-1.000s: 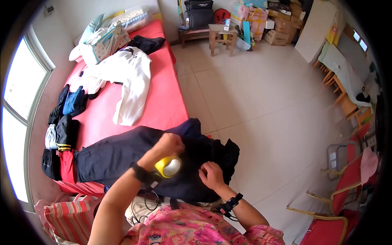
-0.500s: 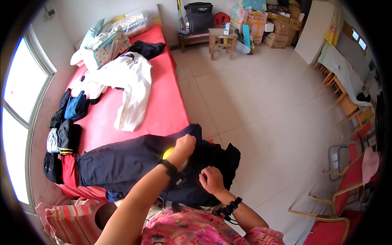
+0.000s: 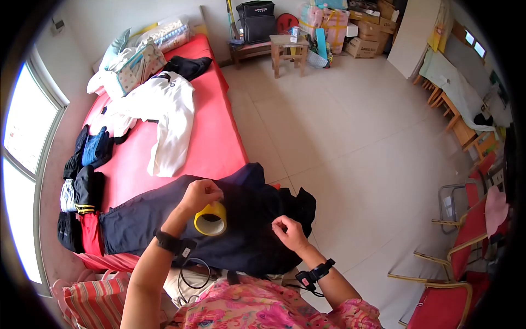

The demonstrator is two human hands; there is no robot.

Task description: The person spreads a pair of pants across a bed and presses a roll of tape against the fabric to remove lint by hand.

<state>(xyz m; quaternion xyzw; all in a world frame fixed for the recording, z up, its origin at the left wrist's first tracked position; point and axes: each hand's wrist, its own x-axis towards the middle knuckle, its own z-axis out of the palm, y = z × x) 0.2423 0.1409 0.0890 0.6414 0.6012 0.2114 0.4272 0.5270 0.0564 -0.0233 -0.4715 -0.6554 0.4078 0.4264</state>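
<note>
My left hand (image 3: 200,196) is closed at the top edge of a yellow roll of tape (image 3: 199,223), whose round opening faces me. Dark navy trousers (image 3: 148,216) lie spread across the near end of the bed, beneath the roll. To the right, my right hand (image 3: 290,231) has its fingers curled together in a pinch above black bunched cloth (image 3: 298,205). Whatever those fingertips hold is hidden. Both wrists wear black straps with small devices.
Folded clothes (image 3: 92,186) line the window side of the red-sheeted bed (image 3: 216,131). A white long-sleeved garment (image 3: 170,120) lies farther up. Red chairs (image 3: 438,307) stand at right, a striped cushioned chair (image 3: 96,301) at lower left, a wooden stool (image 3: 287,44) at the back.
My left hand has moved left and toward me, and the tape roll, mostly covered before, now shows fully. My right hand has risen slightly. The view has shifted a little.
</note>
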